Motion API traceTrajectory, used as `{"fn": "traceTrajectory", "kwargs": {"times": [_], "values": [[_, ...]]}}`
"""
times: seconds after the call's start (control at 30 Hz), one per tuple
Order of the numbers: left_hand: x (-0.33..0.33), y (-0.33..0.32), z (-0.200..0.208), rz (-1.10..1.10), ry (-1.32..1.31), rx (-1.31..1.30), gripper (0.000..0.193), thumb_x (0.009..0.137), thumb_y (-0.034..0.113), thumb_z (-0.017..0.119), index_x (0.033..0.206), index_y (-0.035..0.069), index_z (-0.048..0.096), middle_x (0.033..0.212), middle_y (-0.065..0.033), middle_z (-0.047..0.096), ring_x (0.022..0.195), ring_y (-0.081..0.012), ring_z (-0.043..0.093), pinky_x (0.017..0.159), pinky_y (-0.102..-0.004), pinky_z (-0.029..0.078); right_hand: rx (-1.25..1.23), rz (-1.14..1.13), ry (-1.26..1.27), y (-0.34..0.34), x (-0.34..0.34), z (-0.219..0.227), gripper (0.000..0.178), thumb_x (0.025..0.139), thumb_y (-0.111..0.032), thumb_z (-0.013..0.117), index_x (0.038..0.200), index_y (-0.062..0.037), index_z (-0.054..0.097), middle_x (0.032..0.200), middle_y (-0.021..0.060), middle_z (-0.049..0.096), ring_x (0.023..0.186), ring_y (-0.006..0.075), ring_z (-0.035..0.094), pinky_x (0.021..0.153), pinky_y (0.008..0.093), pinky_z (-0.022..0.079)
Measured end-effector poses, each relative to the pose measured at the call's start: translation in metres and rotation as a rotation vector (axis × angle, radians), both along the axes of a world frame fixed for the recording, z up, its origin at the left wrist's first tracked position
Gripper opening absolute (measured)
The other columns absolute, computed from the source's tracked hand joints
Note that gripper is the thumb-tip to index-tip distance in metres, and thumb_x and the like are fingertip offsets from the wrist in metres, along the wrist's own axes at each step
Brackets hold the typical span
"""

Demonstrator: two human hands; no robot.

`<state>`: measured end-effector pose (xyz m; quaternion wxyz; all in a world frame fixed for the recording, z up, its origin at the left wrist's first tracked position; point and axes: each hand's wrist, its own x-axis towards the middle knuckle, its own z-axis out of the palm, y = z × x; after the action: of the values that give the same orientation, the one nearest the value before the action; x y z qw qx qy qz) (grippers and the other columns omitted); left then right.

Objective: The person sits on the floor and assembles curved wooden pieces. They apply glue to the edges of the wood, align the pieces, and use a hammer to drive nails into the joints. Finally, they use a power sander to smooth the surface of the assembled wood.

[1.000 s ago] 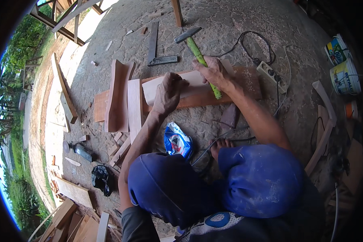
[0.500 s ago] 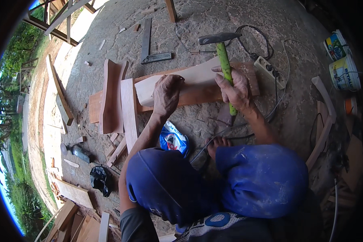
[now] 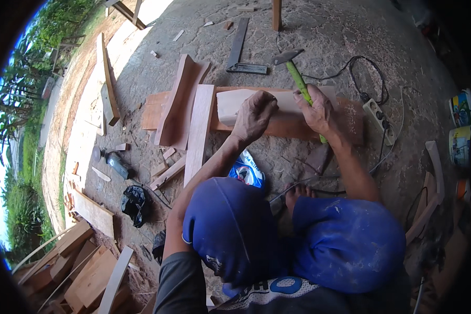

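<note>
My left hand is closed, fingers curled together, over a pale shaped board; whatever it pinches is too small to make out. In my right hand is a hammer with a green handle and a dark metal head. The hammer head is raised beyond the board's far edge. Beneath the pale board lies a longer reddish-brown plank on the ground. To the left, a flat pale strip and curved reddish wood pieces lie across that plank.
A carpenter's square lies beyond the plank. At right are a power strip with cables and paint buckets. An angle grinder, a black plastic bag and wood offcuts lie left. A blue-white bag is near my knees.
The whole view has shifted, so the scene sits farther right. The hammer head has moved left relative to the square and looks lower. My left hand keeps its place over the board.
</note>
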<state>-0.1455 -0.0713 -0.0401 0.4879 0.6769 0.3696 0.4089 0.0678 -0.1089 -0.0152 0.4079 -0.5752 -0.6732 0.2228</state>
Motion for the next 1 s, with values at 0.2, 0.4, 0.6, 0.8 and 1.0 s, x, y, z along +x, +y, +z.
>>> {"fn": "traceTrajectory", "kwargs": {"times": [0.2, 0.4, 0.6, 0.8, 1.0], "values": [[-0.13, -0.049, 0.012, 0.458, 0.183, 0.24, 0.014, 0.099, 0.007, 0.064, 0.111, 0.001, 0.063, 0.096, -0.0072, 0.068, 0.096, -0.0156, 0.065, 0.087, -0.0323, 0.051, -0.04, 0.045, -0.358, 0.003, 0.009, -0.021, 0.036, 0.103, -0.026, 0.053, 0.123, 0.0026, 0.056, 0.11, 0.0276, 0.061, 0.105, 0.0464, 0.058, 0.09, 0.0532, 0.046], [-0.382, -0.183, -0.02, 1.628, 0.672, 0.037, 0.024, 0.094, 0.014, 0.058, 0.11, -0.002, 0.065, 0.097, -0.0182, 0.073, 0.088, -0.0297, 0.071, 0.083, -0.0401, 0.054, -0.109, 0.061, -0.332, 0.0, 0.011, -0.029, 0.036, 0.102, -0.024, 0.054, 0.123, 0.0041, 0.058, 0.11, 0.0269, 0.062, 0.104, 0.0451, 0.059, 0.091, 0.0514, 0.046], [-0.482, -0.219, -0.035, 1.18, 1.356, -0.733, 0.035, 0.087, 0.014, 0.057, 0.119, 0.003, 0.065, 0.12, -0.0255, 0.069, 0.115, -0.0434, 0.066, 0.1, -0.0477, 0.051, -0.111, 0.059, -0.345, 0.003, 0.017, -0.033, 0.034, 0.101, -0.025, 0.055, 0.119, 0.0033, 0.059, 0.108, 0.0255, 0.062, 0.103, 0.0438, 0.059, 0.09, 0.0503, 0.047], [-0.49, -0.163, -0.061, 0.939, 1.239, -0.557, 0.034, 0.092, 0.028, 0.062, 0.116, 0.007, 0.073, 0.118, -0.0246, 0.07, 0.113, -0.0419, 0.066, 0.097, -0.0485, 0.052, -0.134, 0.025, -0.337, -0.012, 0.001, 0.0, 0.031, 0.1, -0.024, 0.056, 0.117, 0.0008, 0.059, 0.11, 0.024, 0.061, 0.106, 0.043, 0.059, 0.091, 0.0507, 0.047], [-0.508, -0.166, -0.106, 1.27, 1.145, -0.436, 0.032, 0.085, 0.015, 0.06, 0.111, -0.003, 0.068, 0.113, -0.0303, 0.069, 0.114, -0.0455, 0.064, 0.099, -0.0485, 0.051, -0.103, 0.058, -0.298, -0.007, -0.004, -0.008, 0.028, 0.099, -0.022, 0.057, 0.116, 0.0004, 0.059, 0.108, 0.0235, 0.061, 0.105, 0.043, 0.058, 0.092, 0.051, 0.046]]}}
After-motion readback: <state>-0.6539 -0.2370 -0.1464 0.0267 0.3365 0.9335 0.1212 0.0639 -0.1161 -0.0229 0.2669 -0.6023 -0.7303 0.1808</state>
